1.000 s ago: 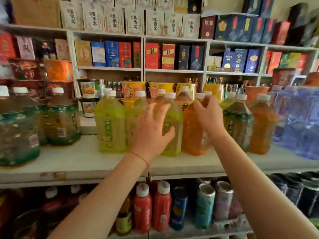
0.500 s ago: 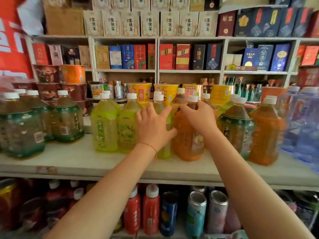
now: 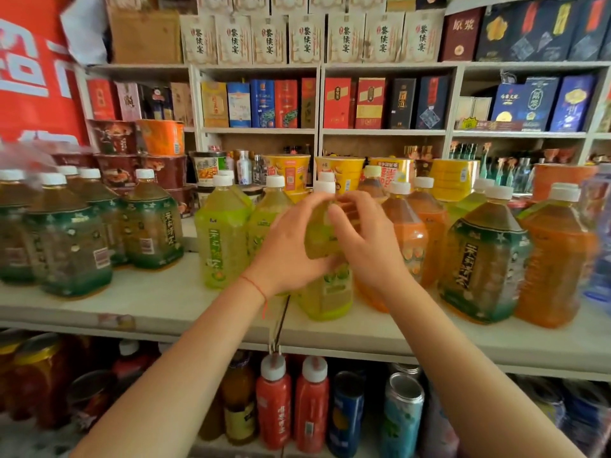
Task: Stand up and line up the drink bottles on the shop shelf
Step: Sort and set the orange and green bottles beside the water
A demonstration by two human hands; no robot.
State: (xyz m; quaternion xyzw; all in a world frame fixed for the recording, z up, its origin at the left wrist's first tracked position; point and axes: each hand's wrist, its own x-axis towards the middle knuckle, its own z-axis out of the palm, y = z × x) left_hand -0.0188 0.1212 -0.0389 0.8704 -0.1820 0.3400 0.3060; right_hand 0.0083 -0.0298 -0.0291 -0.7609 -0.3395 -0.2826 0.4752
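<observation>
both hands, left hand (image 3: 291, 249) and right hand (image 3: 367, 246), curl their fingers around a yellow-green tea bottle (image 3: 325, 279) standing near the shelf (image 3: 148, 302) front edge (probably steadying it to join its row).

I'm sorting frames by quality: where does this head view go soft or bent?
Head view: motion smear on the far-left dark tea bottles and right-edge water bottles; the green bottle between both hands is slightly soft; wide-angle bends the shelf edge.
</observation>
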